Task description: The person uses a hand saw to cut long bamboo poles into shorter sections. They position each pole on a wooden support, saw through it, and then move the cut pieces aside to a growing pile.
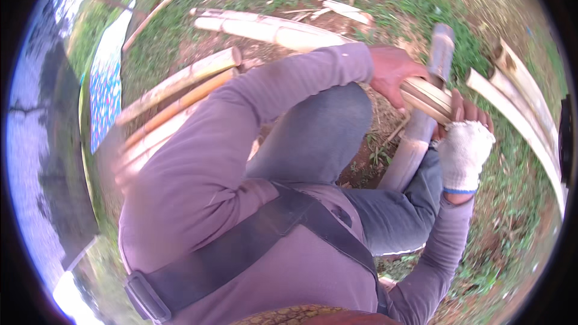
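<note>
Between my two hands is a short stack of pale split bamboo strips [426,97], held above a grey bamboo pole [441,54]. My left hand [394,75], bare, is closed round the strips' left end. On their right end the fingers of my right hand [466,138] are wrapped; it wears a white knitted glove with bare fingertips and a blue cuff edge. The grey pole slants from the upper right down toward my bent leg, and the hands and strips cover its middle. Whether a tool is in my right hand I cannot tell.
Long split bamboo lengths [265,29] lie on the ground ahead. More bamboo poles [180,84] rest at my left, and pale split pieces [518,114] curve along the right. Bamboo scraps [346,11] are scattered on grass and soil. A patterned sheet [107,93] stands far left.
</note>
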Available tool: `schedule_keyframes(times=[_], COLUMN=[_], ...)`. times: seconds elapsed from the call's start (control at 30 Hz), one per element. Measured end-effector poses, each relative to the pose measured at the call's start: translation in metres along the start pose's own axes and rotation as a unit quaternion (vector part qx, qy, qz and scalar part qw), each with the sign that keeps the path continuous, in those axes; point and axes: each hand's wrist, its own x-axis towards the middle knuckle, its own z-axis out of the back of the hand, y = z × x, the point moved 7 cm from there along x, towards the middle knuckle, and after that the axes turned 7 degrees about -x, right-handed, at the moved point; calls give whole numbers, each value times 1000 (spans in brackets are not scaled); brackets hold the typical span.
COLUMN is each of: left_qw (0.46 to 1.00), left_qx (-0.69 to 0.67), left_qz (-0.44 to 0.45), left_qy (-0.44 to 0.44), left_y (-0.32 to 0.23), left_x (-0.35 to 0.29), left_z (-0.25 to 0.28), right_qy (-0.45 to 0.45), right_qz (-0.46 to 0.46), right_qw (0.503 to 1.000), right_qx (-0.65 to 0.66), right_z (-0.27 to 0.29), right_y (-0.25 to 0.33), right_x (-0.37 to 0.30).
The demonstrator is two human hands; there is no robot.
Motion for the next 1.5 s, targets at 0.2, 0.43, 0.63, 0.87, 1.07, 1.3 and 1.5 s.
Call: schedule_keyframes(times=[0.2, 0.43, 0.63, 0.87, 1.07, 1.3, 1.5], left_qw=[946, 943, 899, 769, 564, 557, 646], left_qx=[194, 217, 269, 217, 153, 65, 133], left_qz=[72, 134, 290, 585, 799, 799, 704], left_qy=[-250, -213, -188, -143, -138, -218, -265], left_y=[51, 76, 67, 153, 213, 240, 287], left_x=[-150, -164, -283, -561, -761, -734, -658], left_z=[36, 5, 25, 34, -46, -67, -41], right_qy=[-3, -46, -100, 117, 332, 289, 276], right_qz=[59, 46, 101, -51, -163, -170, -162], right_qw=[998, 998, 983, 985, 918, 926, 928], right_qx=[13, 12, 120, 118, 140, 174, 189], right_z=[35, 2, -4, -104, -219, -200, -213], right_y=[24, 25, 101, 85, 31, 77, 95], right_x=[-1, -24, 17, -42, -163, -139, -141])
